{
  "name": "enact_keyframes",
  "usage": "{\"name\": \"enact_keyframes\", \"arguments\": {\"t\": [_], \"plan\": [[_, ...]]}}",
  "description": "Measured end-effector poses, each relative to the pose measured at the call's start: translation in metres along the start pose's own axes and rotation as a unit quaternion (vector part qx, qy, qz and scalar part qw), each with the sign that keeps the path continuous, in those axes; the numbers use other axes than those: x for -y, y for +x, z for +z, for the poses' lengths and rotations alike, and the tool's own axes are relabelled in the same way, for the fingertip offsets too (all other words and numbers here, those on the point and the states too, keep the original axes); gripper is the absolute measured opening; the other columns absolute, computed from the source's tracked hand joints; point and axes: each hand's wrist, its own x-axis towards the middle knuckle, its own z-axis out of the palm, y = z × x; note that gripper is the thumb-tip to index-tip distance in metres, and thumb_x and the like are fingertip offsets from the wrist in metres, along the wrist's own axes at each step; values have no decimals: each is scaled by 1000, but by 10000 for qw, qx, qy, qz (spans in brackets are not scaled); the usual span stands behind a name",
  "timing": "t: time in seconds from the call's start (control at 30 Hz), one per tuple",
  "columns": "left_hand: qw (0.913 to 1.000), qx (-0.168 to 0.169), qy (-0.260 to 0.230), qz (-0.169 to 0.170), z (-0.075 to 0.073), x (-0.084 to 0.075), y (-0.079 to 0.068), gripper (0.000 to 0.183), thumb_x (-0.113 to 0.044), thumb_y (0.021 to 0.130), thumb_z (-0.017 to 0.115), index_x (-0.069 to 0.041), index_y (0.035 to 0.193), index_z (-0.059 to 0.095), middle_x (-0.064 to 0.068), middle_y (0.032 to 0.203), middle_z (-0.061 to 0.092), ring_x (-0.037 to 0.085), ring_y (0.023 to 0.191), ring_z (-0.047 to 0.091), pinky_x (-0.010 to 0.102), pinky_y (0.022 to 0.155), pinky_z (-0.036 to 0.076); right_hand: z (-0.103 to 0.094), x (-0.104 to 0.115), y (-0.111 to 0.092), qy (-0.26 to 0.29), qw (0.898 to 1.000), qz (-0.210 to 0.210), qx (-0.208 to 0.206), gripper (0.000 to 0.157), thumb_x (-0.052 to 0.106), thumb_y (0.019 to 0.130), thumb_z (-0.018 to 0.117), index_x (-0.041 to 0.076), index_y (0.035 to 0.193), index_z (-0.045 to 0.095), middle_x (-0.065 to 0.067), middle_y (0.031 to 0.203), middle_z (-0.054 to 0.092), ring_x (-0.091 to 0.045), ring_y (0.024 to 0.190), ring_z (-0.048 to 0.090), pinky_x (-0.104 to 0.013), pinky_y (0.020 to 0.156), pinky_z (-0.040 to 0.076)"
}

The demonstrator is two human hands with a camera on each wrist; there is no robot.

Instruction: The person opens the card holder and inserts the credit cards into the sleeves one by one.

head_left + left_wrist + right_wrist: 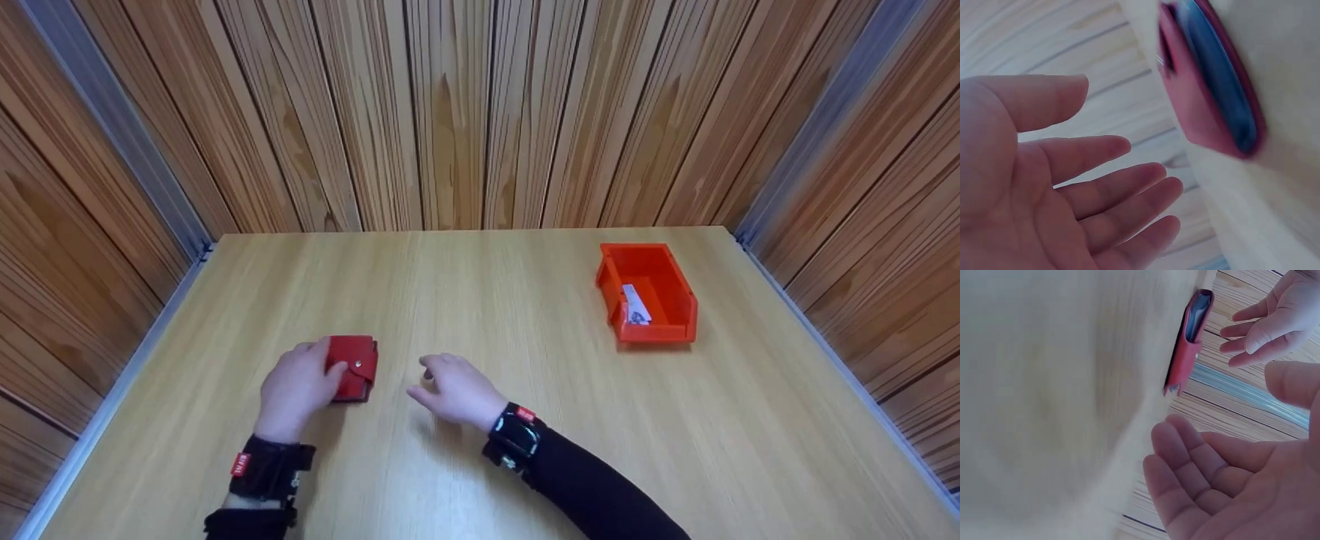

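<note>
A red card holder (pixel 351 366) with a snap-button strap lies closed on the table, left of the middle. Bluish plastic sleeves show along its side in the left wrist view. My left hand (pixel 298 384) hovers just over its left edge, and in the left wrist view the hand (pixel 1081 185) has its fingers spread and a gap between them and the card holder. To the right of the card holder, my right hand (pixel 459 391) is held above the table, fingers loosely bent and holding nothing. Both hands appear in the right wrist view, apart from the card holder (pixel 1185 360).
An orange-red open bin (pixel 660 289) stands at the back right of the table, with a white printed paper piece (pixel 636 306) inside. Wood-panelled walls (pixel 450 112) enclose the wooden table (pixel 480 300) at the back and both sides. Black straps circle both wrists.
</note>
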Motion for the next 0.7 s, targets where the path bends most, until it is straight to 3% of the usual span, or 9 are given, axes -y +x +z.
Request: {"name": "enact_keyframes", "arguments": {"t": [0.13,0.37,0.47,0.57,0.7], "plan": [[9991,286,-12,-319,-1,14,4,46,-20,96,59,10,129,54,29,109,61,38,94,60,54,78,50,9,8,14,143,9998,73,146,52,39,97,60,1,133,57,-9,114,65,-20,106,60,-34,92,48],[9955,707,-57,-636,-1,31,11,47,-18,96,57,15,129,51,31,112,59,42,102,57,56,86,47,21,20,34,182,9990,259,314,44,36,96,63,1,124,64,-4,95,62,-16,87,56,-30,79,48],[9954,711,-85,-633,0,35,14,35,-17,95,58,13,113,59,24,95,62,36,87,59,50,75,49,26,25,40,121,9989,293,333,36,34,96,64,2,113,67,-1,85,57,-13,77,50,-27,70,45],[9950,716,-96,-683,2,37,16,24,-17,95,59,7,95,61,14,80,58,28,73,54,42,62,45,33,31,46,45,9993,287,214,26,31,95,65,5,92,65,1,74,51,-13,69,46,-25,62,40],[9945,745,-52,-739,4,35,18,24,-17,94,61,6,88,63,14,79,55,27,71,52,40,59,43,40,39,52,-52,9993,369,59,27,31,94,66,9,80,59,2,68,47,-13,64,43,-26,57,36]]}}
